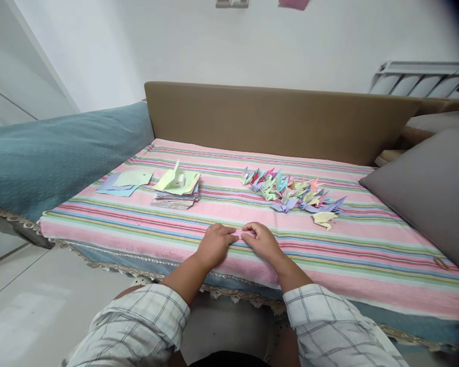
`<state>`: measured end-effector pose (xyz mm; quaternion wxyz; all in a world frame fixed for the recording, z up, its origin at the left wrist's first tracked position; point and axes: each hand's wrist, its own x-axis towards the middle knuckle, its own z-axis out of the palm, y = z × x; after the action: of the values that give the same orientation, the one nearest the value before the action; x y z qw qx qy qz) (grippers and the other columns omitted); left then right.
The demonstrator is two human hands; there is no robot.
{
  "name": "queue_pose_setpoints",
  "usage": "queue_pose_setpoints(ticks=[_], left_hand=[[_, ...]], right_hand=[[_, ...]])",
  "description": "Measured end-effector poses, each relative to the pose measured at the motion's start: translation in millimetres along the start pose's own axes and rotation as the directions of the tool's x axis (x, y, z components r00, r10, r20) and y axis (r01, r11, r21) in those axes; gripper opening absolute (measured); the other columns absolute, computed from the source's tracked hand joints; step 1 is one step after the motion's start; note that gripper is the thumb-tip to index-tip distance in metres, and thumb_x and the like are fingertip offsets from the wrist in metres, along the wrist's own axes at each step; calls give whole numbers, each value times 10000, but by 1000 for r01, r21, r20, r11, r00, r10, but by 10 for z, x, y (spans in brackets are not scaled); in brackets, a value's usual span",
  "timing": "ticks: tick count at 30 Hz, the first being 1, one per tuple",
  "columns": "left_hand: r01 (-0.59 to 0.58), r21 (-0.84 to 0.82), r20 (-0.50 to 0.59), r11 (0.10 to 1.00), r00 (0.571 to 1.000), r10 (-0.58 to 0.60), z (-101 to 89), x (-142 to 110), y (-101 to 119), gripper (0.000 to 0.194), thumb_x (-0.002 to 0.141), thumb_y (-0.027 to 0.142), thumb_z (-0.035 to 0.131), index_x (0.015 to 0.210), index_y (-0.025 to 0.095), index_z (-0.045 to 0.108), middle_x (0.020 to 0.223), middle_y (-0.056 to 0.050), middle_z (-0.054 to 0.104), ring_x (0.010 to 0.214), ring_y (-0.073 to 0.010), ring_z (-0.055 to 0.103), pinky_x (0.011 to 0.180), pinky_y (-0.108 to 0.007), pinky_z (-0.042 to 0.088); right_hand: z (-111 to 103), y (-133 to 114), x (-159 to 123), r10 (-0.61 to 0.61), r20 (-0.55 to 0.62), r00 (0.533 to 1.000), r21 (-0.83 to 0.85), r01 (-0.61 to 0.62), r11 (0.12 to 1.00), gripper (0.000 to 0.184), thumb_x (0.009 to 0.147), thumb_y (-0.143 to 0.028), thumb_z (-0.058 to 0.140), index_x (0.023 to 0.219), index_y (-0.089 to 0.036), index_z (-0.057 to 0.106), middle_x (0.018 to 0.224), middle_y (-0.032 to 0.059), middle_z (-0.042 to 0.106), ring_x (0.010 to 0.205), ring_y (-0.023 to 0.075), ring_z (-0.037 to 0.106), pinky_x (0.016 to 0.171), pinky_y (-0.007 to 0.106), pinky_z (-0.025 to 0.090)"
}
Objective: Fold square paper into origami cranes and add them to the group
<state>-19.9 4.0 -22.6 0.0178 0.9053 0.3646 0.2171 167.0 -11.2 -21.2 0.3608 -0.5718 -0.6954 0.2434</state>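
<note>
A small piece of pink folded paper (246,234) lies on the striped cloth near the sofa's front edge, mostly hidden by my fingers. My left hand (216,242) presses its fingertips on the paper's left side. From the right, my right hand (263,240) is closed on it with thumb and forefinger. Beyond my right hand stand several folded paper cranes (286,189) in many colours, grouped closely. A pale yellow crane (324,219) lies nearest to me in that group. Up and left of my hands is a stack of coloured paper squares (176,199).
On top of the stack, a yellow sheet (190,184) bears a small white object (180,180). Loose blue and green sheets (133,178) lie further left. A grey cushion (428,188) leans at the right, near a small brown ring-like item (441,263). The brown backrest (271,120) closes the far side.
</note>
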Motion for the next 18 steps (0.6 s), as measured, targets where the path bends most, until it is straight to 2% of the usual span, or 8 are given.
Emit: queue_pose_setpoints(ticks=[3, 7, 10, 15, 18], left_hand=[[-11, 3, 0, 1000, 1000, 11, 1, 1, -7, 256, 842, 175, 537, 1007, 283, 700, 1105, -30, 670, 933, -211, 563, 841, -385, 417], [-50, 37, 31, 998, 998, 49, -42, -17, -28, 270, 852, 178, 518, 1029, 281, 693, 1147, -36, 650, 933, -212, 559, 842, -385, 425], [-39, 90, 44, 995, 998, 35, -106, -52, -61, 266, 837, 167, 528, 1013, 262, 702, 1175, -61, 629, 953, -219, 553, 857, -387, 432], [96, 42, 61, 994, 993, -99, -220, -109, -126, 257, 760, 98, 546, 870, 230, 736, 1113, -67, 654, 964, -233, 573, 864, -380, 448], [199, -62, -15, 978, 980, -200, -256, -104, -111, 274, 718, 59, 513, 837, 206, 710, 1054, -50, 675, 972, -210, 589, 868, -339, 455]], right_hand=[[22, -32, -12, -58, 8, 998, -120, 58, 991, 225, 777, -244, 554, 952, -245, 696, 981, 39, 640, 949, 202, 544, 862, 330, 405], [40, -49, -15, -46, 27, 999, -216, 50, 975, 244, 800, -253, 548, 986, -273, 705, 1002, 39, 631, 953, 202, 531, 861, 321, 400], [36, -58, -15, -32, 37, 999, -236, 40, 971, 243, 798, -250, 554, 987, -270, 707, 1011, 39, 630, 948, 204, 529, 863, 320, 399], [38, -58, -16, -29, 40, 999, -227, 37, 973, 239, 797, -248, 550, 977, -264, 708, 1009, 37, 630, 946, 204, 525, 861, 320, 398], [42, -61, -13, -30, 35, 999, -217, 37, 975, 236, 792, -237, 552, 965, -269, 709, 999, 33, 630, 941, 199, 527, 858, 316, 396]])
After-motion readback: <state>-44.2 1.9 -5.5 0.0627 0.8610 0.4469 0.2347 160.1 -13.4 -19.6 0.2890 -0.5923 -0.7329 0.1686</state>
